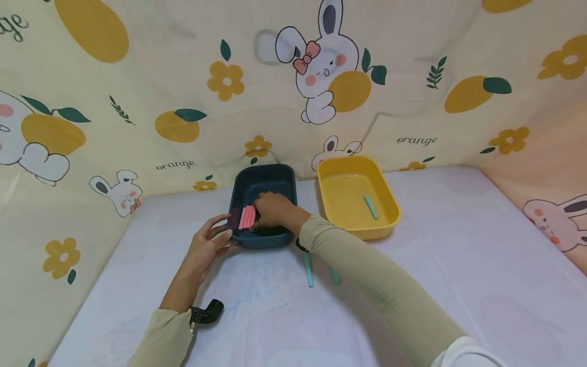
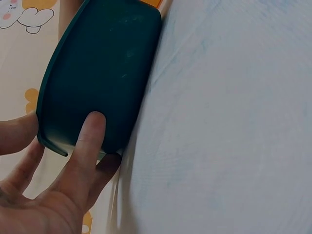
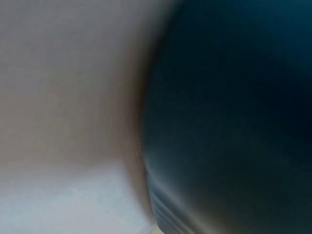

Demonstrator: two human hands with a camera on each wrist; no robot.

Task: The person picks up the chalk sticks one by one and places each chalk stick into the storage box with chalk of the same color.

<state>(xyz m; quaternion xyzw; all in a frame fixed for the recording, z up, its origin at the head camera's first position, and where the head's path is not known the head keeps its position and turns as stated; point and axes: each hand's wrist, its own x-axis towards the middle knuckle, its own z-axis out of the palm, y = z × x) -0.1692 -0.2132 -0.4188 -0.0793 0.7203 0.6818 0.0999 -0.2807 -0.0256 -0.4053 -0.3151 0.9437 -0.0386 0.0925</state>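
Observation:
A dark blue tray [image 1: 243, 178] stands on the table. Several slim pink sticks [image 1: 246, 217] lie side by side in its left front part, beside dark purple pieces [image 1: 235, 218]. My left hand [image 1: 208, 247] holds the tray's left front corner, thumb against the outer wall and fingers spread round the side. My right hand [image 1: 275, 210] reaches into the tray, thumb and fingertips pinching at the rightmost pink stick; its palm side is hidden in the head view. Only the tray's blurred dark wall [image 3: 219, 122] shows in the right wrist view.
A yellow tray [image 1: 327, 193] stands to the right, with one teal stick [image 1: 371, 207] in it. Two more teal sticks lie on the table: one stick [image 1: 309, 270] in front of the dark tray, the other [image 1: 336, 276] partly under my right sleeve. A patterned cloth [image 1: 257, 112] hangs behind.

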